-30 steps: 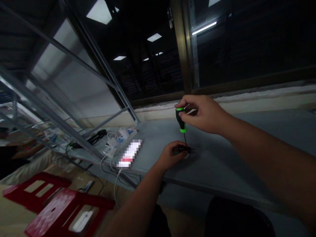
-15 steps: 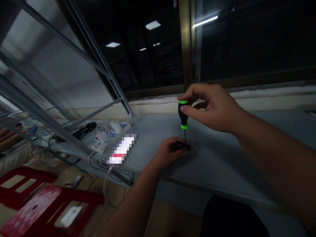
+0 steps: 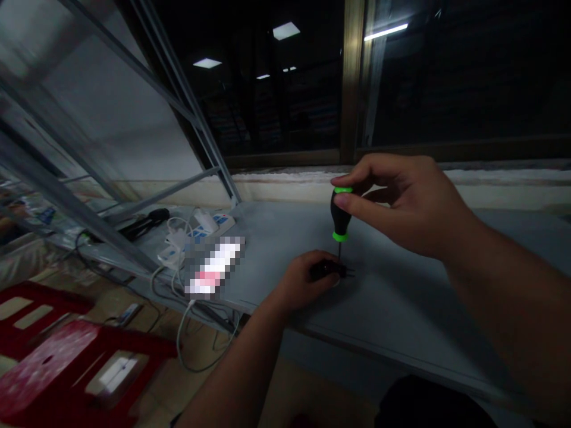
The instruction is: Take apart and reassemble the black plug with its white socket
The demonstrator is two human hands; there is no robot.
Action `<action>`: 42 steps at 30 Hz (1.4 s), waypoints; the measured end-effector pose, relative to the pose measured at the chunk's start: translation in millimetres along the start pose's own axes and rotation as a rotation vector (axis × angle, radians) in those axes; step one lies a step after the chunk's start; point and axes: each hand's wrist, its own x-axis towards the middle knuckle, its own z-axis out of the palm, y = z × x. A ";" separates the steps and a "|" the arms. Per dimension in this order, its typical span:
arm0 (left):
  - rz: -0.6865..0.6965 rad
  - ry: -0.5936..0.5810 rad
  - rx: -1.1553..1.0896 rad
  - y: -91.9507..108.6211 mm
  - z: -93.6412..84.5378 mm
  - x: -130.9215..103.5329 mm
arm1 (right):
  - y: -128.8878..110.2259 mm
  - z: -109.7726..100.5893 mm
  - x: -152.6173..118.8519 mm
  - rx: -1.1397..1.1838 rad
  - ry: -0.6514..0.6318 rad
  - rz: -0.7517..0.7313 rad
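In the head view my right hand [image 3: 410,205] is closed on a screwdriver [image 3: 341,220] with a black and green handle. Thumb and fingers grip the handle near its top, and the shaft points almost straight down. Its tip meets a small dark plug [image 3: 328,270] with two thin prongs sticking out to the right; the exact contact point is too dark to make out. My left hand [image 3: 303,276] is wrapped around this plug and presses it against the grey tabletop [image 3: 276,229], so part of it is hidden by the fingers.
Left of my hands lie a phone with a blurred screen [image 3: 216,267] and a white power strip [image 3: 223,226] with adapters and cables. A grey metal frame [image 3: 205,142] rises at the left. Red plastic stools [image 3: 57,368] stand on the floor. Behind the table is a dark window [image 3: 276,113].
The view has shifted slightly, so the scene sits a little differently. Both hands keep their holds, with the screwdriver still upright over the plug; the right hand's fingers look nearly the same.
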 end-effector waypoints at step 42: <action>0.058 0.061 0.008 7.1 -1.1 1.0 | 140.5 -31.6 -56.8 0.457 0.773 0.622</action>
